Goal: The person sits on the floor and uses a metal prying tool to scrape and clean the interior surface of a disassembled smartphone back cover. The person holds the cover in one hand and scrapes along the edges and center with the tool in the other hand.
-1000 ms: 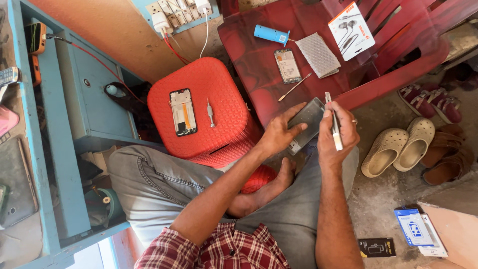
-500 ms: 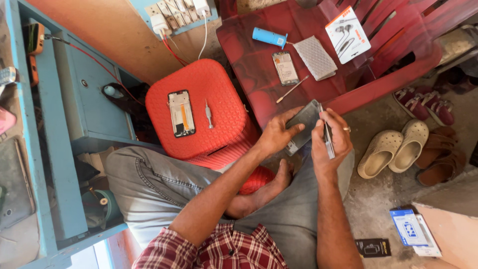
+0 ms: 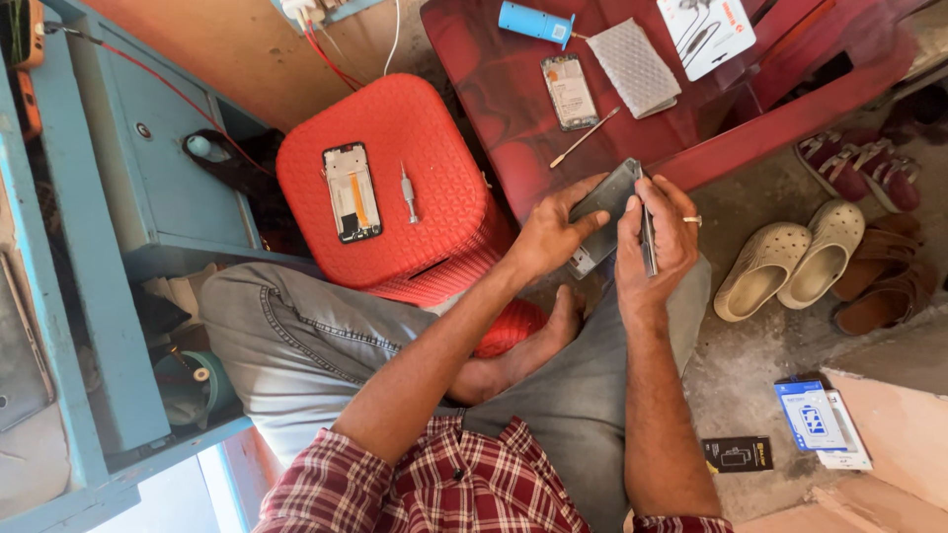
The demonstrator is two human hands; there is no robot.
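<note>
Since the earlier frames both hands have drawn in closer together and the thin tool now stands upright against the panel's edge instead of angling off to the side.

Near: plaid-shirted arms over grey-trousered crossed legs, bare foot (image 3: 553, 326) tucked under. Left hand (image 3: 548, 232) grips the dark phone panel (image 3: 604, 212) from its left side, fingers wrapped on it. Right hand (image 3: 657, 242) is closed on a thin metal tool (image 3: 647, 237) and pressed to the panel's right edge. Panel held in the air above the lap, tilted.

Mid: red stool (image 3: 434, 148) with an opened phone frame (image 3: 352, 192) and a small screwdriver (image 3: 406, 193) lying beside it, apart. Cream clogs (image 3: 790, 257) on the floor right.

Far: dark red plastic chair (image 3: 494, 89) carrying another phone body (image 3: 569, 92), a slim stick tool (image 3: 585, 137), grey pad (image 3: 634, 67), blue cylinder (image 3: 535, 23).
</note>
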